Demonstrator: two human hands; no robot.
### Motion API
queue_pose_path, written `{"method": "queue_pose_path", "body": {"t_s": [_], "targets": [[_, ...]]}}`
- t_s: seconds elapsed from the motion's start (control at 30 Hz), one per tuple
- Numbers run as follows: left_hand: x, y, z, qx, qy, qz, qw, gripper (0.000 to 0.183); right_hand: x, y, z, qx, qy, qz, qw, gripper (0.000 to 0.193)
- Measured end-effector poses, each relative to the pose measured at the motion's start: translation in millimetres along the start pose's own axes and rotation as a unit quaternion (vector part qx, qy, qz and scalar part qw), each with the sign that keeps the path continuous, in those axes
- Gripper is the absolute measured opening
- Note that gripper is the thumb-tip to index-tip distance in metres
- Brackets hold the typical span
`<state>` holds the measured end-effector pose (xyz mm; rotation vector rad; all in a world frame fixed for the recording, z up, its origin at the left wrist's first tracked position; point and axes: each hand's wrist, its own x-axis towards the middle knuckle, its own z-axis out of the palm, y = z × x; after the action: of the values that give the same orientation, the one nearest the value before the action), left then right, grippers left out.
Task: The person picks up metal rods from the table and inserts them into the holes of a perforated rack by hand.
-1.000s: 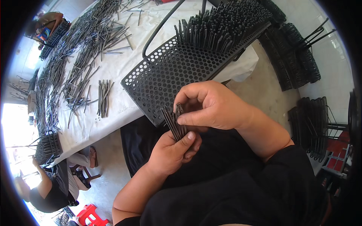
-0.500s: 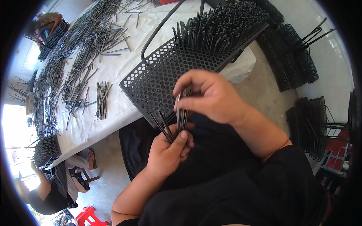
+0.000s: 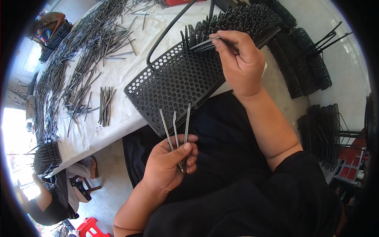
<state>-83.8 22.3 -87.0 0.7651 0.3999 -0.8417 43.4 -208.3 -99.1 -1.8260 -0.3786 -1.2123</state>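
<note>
Metal rods [image 3: 187,123] stand fanned out in the person's left hand [image 3: 167,162], three of them showing, their lower ends caught between the thumb and the curled fingers. The right hand [image 3: 242,65] is raised farther out, thumb and fingertips pinched together on a few thin rods [image 3: 203,43] that point left, just over a black tray [image 3: 169,87]; exactly how many cannot be told.

This tray, pierced all over with round holes, lies slantwise across the near edge of the counter [image 3: 128,77], a bent black bar [image 3: 162,35] rising at its side. Dark upright rods [image 3: 248,19] crowd its far half, while the near half shows bare mesh. A white, creased sheet covers the counter and hangs over its edge. On it, left of the tray, lies a small bundle [image 3: 105,106], and beyond that a long, tangled heap [image 3: 63,67] spreads along the counter.

Past the counter, a pale floor [image 3: 112,168] shows, with a co-worker [image 3: 47,203] in dark clothes and a red stool [image 3: 90,228] at lower left. Dark racks [image 3: 302,67] stand along the white tiled wall [image 3: 351,55] at right.
</note>
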Motion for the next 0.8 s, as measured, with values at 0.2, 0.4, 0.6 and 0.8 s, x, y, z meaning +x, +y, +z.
{"method": "queue_pose_path", "body": {"t_s": [0.2, 0.4, 0.6, 0.8], "targets": [[4, -1, -2, 0.0, 0.003, 0.005, 1.0, 0.021, 9, -5, -7, -0.015, -0.087, -0.012, 0.996, 0.013], [4, -3, 0, 0.005, -0.025, 0.015, 1.0, 0.024, 23, -5, 3, -0.017, -0.12, -0.115, 0.986, 0.014], [1, -4, 1, 0.024, 0.007, 0.057, 0.998, 0.026, 34, 4, 7, -0.037, -0.112, -0.069, 0.991, 0.016], [3, -5, -1, 0.03, 0.01, 0.027, 0.999, 0.027, 23, 5, 6, -0.019, -0.057, -0.016, 0.998, 0.016]]}}
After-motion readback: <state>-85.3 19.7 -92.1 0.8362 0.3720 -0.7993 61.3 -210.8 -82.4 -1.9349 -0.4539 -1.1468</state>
